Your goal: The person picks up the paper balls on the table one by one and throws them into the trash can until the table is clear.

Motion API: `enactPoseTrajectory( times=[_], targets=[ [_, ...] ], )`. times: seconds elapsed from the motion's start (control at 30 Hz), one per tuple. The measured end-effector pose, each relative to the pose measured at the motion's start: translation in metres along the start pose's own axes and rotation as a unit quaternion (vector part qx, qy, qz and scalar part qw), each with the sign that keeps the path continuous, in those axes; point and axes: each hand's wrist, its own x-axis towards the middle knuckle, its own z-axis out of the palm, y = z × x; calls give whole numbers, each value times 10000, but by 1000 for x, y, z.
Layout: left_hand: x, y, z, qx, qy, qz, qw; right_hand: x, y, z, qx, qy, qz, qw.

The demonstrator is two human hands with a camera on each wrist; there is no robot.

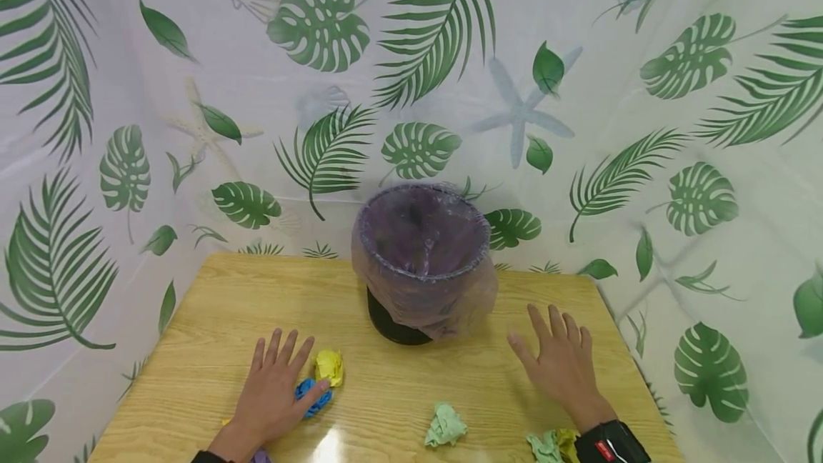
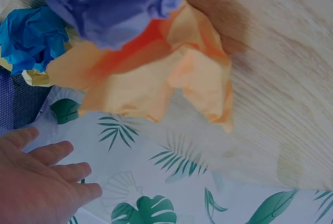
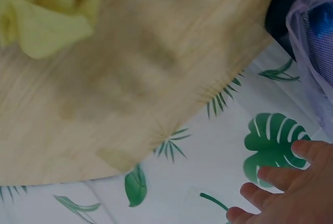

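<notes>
My left hand (image 1: 273, 391) is spread palm down at the table's left side, its thumb over a crumpled blue paper ball (image 1: 313, 397); whether they touch I cannot tell. A yellow paper ball (image 1: 329, 367) lies just past the blue one. Orange crumpled paper (image 2: 156, 78) and a purple ball (image 2: 112, 5) show large in the left wrist view. My right hand (image 1: 561, 363), fingers extended and holding nothing, is at the right. Near that wrist lie a pale green ball (image 1: 545, 446) and a dark yellow one (image 1: 567, 443). Another pale green ball (image 1: 446, 426) sits between the hands.
A dark bin (image 1: 392, 324) lined with a translucent purple bag (image 1: 424, 299) stands upright at the back middle of the wooden table (image 1: 257, 299). Leaf-printed white sheeting (image 1: 411, 91) rises behind the table and along both sides.
</notes>
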Motion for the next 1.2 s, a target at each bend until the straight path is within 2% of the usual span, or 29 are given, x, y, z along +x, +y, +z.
enactPoseTrajectory(
  times=[0.27,0.5,0.73,1.0,1.2],
  targets=[
    [3,3,0,-46,-12,34,10000,-16,8,15,45,-343,92,9994],
    [9,10,1,-3,-3,89,10000,-23,11,22,44,-482,152,9987],
    [19,24,7,-177,-293,-9,9994,-25,13,25,77,-659,276,9974],
    [26,32,14,-266,-825,137,9961,-27,12,27,107,-622,277,9976],
    [31,35,20,-214,-840,346,9956,-28,11,27,109,-591,263,9978]
  ],
)
